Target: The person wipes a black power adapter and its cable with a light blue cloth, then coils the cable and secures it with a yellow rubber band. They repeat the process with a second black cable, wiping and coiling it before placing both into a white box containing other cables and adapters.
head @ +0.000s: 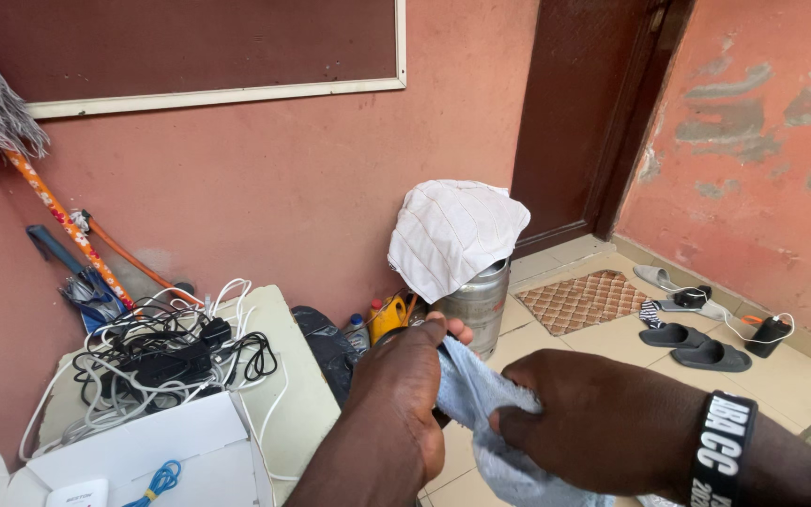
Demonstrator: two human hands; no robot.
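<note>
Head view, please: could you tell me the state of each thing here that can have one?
Left hand: closed around a dark object, mostly hidden.
Right hand: gripping the light blue cloth.
Metal canister: upright, topped by a white cloth.
Door: shut.
White box: open.
Cables: tangled on the table.
Mop: leaning against the wall.

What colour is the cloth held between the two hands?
Light blue. The cloth shows best in the head view, gripped by the right hand.
</note>
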